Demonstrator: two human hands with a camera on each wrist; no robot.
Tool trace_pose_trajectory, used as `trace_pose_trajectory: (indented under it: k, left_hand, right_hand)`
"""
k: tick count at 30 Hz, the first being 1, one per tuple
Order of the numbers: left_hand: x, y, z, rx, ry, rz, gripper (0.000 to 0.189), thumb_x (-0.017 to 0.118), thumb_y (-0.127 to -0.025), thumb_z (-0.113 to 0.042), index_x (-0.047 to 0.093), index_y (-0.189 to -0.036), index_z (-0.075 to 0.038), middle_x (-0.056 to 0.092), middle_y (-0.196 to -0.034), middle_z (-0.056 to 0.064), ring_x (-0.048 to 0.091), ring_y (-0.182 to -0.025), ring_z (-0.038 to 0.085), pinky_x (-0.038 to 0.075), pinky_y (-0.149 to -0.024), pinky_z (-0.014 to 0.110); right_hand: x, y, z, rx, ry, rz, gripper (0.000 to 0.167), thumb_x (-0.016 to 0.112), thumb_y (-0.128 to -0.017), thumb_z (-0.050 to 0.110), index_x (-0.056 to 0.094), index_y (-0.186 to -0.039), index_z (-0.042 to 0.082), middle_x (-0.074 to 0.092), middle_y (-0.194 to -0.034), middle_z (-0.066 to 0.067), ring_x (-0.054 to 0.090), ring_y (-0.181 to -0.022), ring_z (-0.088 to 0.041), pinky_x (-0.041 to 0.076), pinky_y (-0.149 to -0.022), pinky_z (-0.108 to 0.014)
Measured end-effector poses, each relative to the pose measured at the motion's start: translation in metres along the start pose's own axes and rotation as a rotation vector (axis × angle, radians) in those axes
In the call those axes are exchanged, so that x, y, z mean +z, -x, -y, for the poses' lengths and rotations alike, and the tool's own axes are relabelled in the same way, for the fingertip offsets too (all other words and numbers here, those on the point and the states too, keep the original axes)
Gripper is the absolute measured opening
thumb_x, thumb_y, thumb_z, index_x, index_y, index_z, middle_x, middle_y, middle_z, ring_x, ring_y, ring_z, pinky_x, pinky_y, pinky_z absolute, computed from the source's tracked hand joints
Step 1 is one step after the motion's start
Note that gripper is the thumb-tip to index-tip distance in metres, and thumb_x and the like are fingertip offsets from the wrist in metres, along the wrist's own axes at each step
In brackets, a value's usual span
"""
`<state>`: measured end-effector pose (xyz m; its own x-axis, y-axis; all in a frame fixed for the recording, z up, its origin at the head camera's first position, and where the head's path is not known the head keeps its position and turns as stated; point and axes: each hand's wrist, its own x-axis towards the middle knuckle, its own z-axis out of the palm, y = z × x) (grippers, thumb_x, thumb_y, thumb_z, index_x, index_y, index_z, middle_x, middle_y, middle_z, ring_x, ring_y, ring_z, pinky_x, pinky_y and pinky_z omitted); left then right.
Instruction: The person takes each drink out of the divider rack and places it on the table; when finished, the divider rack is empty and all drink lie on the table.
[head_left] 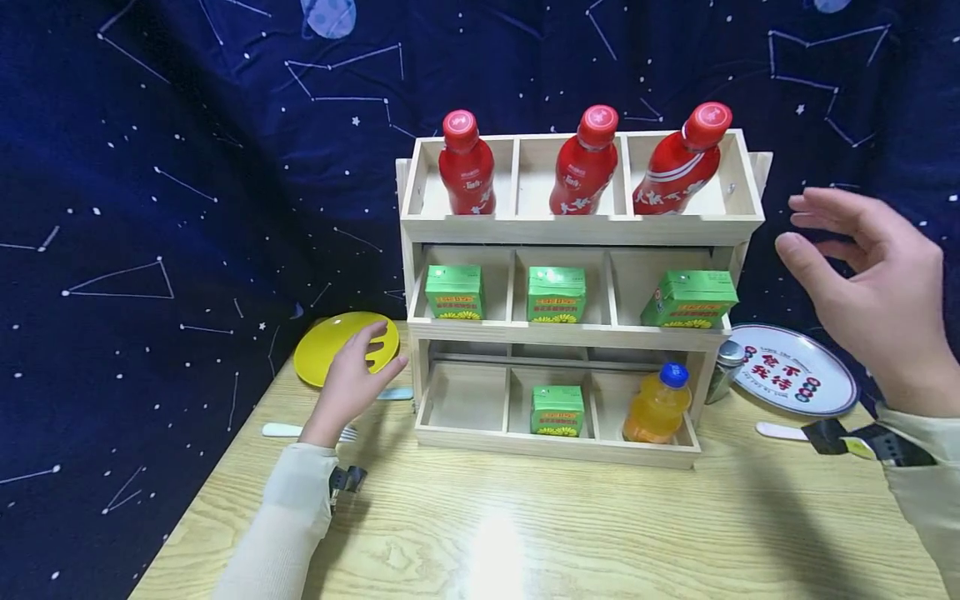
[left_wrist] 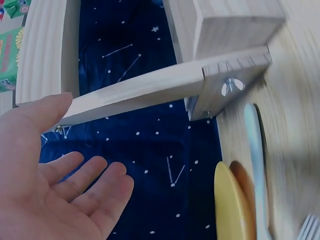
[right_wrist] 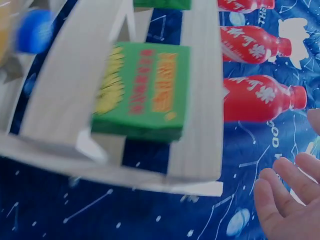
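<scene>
A three-tier wooden shelf (head_left: pixel 581 229) stands between my hands. Its top tier holds three red bottles (head_left: pixel 467 171), the rightmost leaning. Three green drink cartons (head_left: pixel 557 292) sit on the middle tier, the right one turned at an angle. Below are one green carton (head_left: pixel 557 410) and an orange drink bottle (head_left: pixel 658 407) with a blue cap. My left hand (head_left: pixel 354 379) hovers beside the shelf's left side, fingers spread, holding nothing. Raised to the right of the top tier, my right hand (head_left: pixel 885 283) has loosely bent fingers around empty air.
Behind the left hand lies a yellow plate (head_left: pixel 330 342), with a fork (head_left: pixel 281 430) and a light blue utensil handle (head_left: pixel 395 393) near it. At right are a glass shaker (head_left: pixel 725 371), a white printed plate (head_left: pixel 795 367) and a white handle (head_left: pixel 780 431). A dark starry cloth (head_left: pixel 187 208) hangs behind.
</scene>
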<state>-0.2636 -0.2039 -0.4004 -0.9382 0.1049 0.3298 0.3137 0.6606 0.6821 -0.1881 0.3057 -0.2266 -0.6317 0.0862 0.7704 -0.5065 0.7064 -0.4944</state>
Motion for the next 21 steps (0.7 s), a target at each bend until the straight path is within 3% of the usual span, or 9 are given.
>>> trace_pose_trajectory:
  k: [6, 10, 15, 21]
  left_hand:
    - [0.012, -0.007, 0.001, -0.044, 0.187, -0.028, 0.066, 0.075, -0.089, -0.028, 0.044, -0.143, -0.005, 0.052, -0.141, 0.014, 0.055, -0.123, 0.037, 0.050, -0.098, 0.049]
    - [0.021, -0.009, 0.003, -0.068, 0.249, -0.043, 0.063, 0.075, -0.090, -0.026, 0.046, -0.143, -0.007, 0.054, -0.139, 0.015, 0.057, -0.121, 0.038, 0.052, -0.096, 0.045]
    - [0.033, -0.012, 0.004, -0.086, 0.324, -0.087, 0.058, 0.074, -0.090, -0.021, 0.049, -0.140, -0.008, 0.056, -0.136, 0.016, 0.058, -0.119, 0.039, 0.051, -0.097, 0.045]
    - [0.045, -0.013, 0.003, -0.098, 0.399, -0.150, 0.045, 0.073, -0.091, -0.018, 0.058, -0.133, -0.009, 0.061, -0.128, 0.011, 0.062, -0.112, 0.031, 0.051, -0.097, 0.044]
  right_hand:
    - [0.012, -0.035, 0.015, -0.021, -0.111, 0.023, 0.057, 0.071, -0.091, 0.011, 0.050, -0.143, 0.017, 0.055, -0.139, -0.003, 0.054, -0.122, -0.008, 0.043, -0.097, -0.013]
    - [0.021, -0.049, 0.026, 0.014, -0.162, 0.050, 0.063, 0.071, -0.091, 0.010, 0.044, -0.147, 0.017, 0.050, -0.145, -0.003, 0.050, -0.128, -0.012, 0.040, -0.104, -0.019]
    - [0.034, -0.064, 0.037, 0.014, -0.226, 0.075, 0.065, 0.072, -0.090, 0.010, 0.043, -0.148, 0.016, 0.049, -0.146, -0.004, 0.049, -0.130, -0.015, 0.042, -0.104, -0.021]
    - [0.047, -0.077, 0.041, 0.052, -0.235, 0.120, 0.061, 0.071, -0.091, 0.014, 0.046, -0.147, 0.017, 0.050, -0.144, -0.004, 0.051, -0.129, -0.015, 0.041, -0.105, -0.025]
